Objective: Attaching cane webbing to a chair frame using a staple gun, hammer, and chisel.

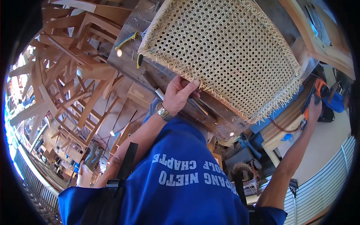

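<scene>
A woven cane panel (221, 56) on a wooden frame, its strand ends bristling along the edges, lies across the worn workbench (126, 62). My left hand (180, 93) grips the panel's near left edge, thumb on top. At the right, my right hand (314, 109) is closed on an orange-and-black tool (314, 93), which looks like a staple gun, beside the bench. A yellow-handled cutting tool (126, 39), a dark-handled tool (139, 60) and long tools (150, 80) with pale and dark parts lie on the bench beside the panel.
Many unfinished wooden chair frames (71, 63) are piled at the left. A large curved wooden piece (322, 48) stands at the upper right, with a blue object (335, 101) below it. A pale board (307, 146) lies at the right; assorted items (245, 168) sit below the bench.
</scene>
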A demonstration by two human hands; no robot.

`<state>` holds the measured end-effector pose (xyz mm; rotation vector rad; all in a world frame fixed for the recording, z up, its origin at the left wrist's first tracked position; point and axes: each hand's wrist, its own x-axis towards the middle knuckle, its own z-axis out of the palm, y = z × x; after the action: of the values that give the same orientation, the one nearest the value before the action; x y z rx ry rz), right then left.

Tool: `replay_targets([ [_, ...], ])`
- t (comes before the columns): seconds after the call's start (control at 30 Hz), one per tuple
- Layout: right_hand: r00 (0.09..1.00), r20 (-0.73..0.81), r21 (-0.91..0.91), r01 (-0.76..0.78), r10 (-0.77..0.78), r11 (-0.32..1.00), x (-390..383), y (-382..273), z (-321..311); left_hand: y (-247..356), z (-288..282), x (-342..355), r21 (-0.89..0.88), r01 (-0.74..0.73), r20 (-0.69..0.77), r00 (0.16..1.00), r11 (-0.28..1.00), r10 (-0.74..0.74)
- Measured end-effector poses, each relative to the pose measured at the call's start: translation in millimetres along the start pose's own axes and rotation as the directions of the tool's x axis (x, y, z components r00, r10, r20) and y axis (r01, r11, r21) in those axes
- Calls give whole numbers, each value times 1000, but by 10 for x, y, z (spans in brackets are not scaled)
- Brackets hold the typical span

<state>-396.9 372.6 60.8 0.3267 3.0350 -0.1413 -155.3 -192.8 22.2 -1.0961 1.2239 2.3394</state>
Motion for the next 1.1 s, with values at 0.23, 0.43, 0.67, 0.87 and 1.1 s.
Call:
replay_targets([
  [0.23,834,432,522,-541,343,659,-1818,-1506,-1256,23,-31,44,-56,3,21,1000,998,-2],
  [0.43,697,703,557,-663,142,500,-2727,-2969,-1202,21,-83,78,-42,79,55,996,996,-77],
  [0.67,636,771,499,-564,-40,658,-2947,-3369,-946,-49,-87,82,-19,16,101,995,1000,-14],
  [0.87,660,747,600,-616,-81,511,-2957,-3455,-660,-58,-65,144,6,-28,90,996,1000,28],
  [1.1,648,753,630,-663,-111,404,-3002,-3568,-563,-56,-53,112,-46,-25,89,996,999,29],
])
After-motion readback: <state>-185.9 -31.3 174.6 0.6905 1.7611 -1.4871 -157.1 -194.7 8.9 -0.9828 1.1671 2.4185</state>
